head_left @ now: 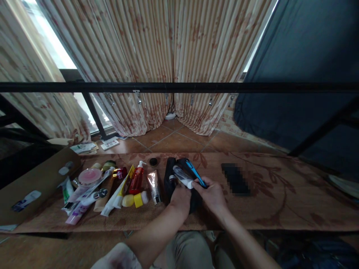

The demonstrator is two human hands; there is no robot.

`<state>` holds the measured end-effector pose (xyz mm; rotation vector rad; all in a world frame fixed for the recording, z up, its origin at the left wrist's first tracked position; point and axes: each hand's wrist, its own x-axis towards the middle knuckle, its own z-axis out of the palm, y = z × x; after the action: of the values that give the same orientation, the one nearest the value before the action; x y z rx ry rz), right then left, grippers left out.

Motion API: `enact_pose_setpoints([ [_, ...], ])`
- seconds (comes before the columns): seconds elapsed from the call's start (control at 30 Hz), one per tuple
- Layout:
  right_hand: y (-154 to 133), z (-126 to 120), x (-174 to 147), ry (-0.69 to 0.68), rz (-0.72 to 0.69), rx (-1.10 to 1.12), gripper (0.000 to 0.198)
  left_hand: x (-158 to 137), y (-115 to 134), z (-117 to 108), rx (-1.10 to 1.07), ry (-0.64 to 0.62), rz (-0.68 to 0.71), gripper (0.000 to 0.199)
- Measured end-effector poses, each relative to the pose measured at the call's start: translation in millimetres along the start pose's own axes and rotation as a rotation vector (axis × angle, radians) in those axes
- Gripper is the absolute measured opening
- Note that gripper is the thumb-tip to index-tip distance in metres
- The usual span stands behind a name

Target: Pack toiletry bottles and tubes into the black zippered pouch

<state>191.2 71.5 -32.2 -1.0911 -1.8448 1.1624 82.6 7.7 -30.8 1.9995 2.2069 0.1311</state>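
A black soft pouch (pixel 169 173) lies open at the middle of the cloth-covered bench. My left hand (pixel 181 200) reaches into it, with its fingers hidden. Between the thumb and fingers of my right hand (pixel 213 195) is the lower end of a slim blue-and-black item (pixel 195 173), tilted over the pouch; its kind is unclear. Beside this item, close to both hands, is a clear bottle (pixel 181 175) with a white cap; I cannot tell whether a hand grips it. Left of the pouch lie a pinkish tube (pixel 153 185) and a red pump bottle (pixel 137 179).
Several tubes and bottles, with a round pink case (pixel 89 176), crowd the bench's left side. A cardboard box (pixel 42 183) stands at the far left. To the right lies a dark, pixelated flat object (pixel 236 179). A black rail (pixel 179 87) crosses before the curtains (pixel 140 45).
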Motion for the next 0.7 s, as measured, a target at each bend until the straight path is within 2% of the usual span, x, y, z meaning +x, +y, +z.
enact_pose_setpoints([
  [0.27, 3.7, 1.0, 2.9, 0.010, -0.005, 0.047, 0.031, -34.0, -7.3, -53.1, 0.085, -0.065, 0.203, 0.039],
  [0.47, 4.9, 0.7, -1.9, -0.018, -0.017, 0.036, 0.028, -63.0, 3.2, -64.2, 0.083, -0.084, 0.240, 0.039],
  [0.57, 3.1, 0.0, -3.0, -0.011, -0.019, 0.004, 0.028, -71.8, 6.9, -67.8, 0.035, -0.101, 0.220, 0.040],
  [0.7, 0.6, -3.0, -3.9, 0.025, -0.017, -0.031, 0.029, -78.5, 7.0, -72.9, -0.032, -0.063, 0.186, 0.047],
])
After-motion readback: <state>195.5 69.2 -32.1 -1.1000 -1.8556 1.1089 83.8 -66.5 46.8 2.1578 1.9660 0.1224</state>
